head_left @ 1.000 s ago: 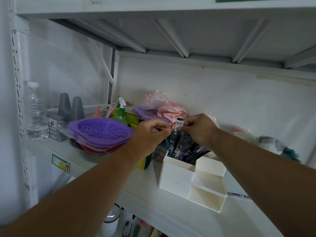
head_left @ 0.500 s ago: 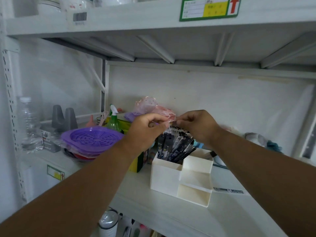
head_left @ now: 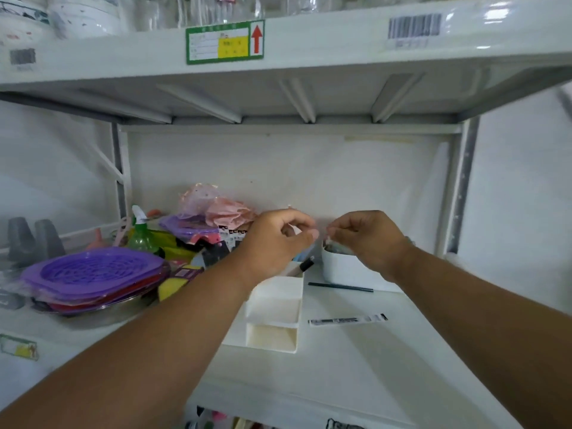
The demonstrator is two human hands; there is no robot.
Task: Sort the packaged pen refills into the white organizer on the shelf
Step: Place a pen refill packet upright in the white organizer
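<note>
Bare shelf [head_left: 356,360] right of organizer [head_left: 275,305]; clutter [head_left: 96,274] left.

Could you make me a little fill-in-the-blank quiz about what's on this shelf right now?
1. The basket at the left is coloured ____.
2. The arrow on the green label points ____.
3. The packaged refill lies flat to the ____ of the white organizer.
4. The spray bottle is coloured ____.

Missing words: purple; up; right; green
</note>
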